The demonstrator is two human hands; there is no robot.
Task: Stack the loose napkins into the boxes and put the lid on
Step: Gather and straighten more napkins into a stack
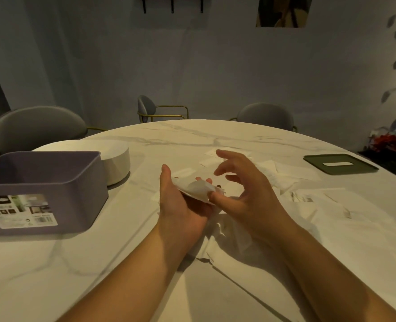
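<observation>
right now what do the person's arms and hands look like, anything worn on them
The left hand and right hand are bare, on bare forearms with no sleeves in view. No gloves, watch, bracelet or rings show, though dim light could hide small details on the fingers.

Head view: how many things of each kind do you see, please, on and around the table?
Purple box: 1
White round container: 1
Green lid: 1
Grey chairs: 3
Napkins: overlap too much to count
Total: 6, napkins aside
</observation>
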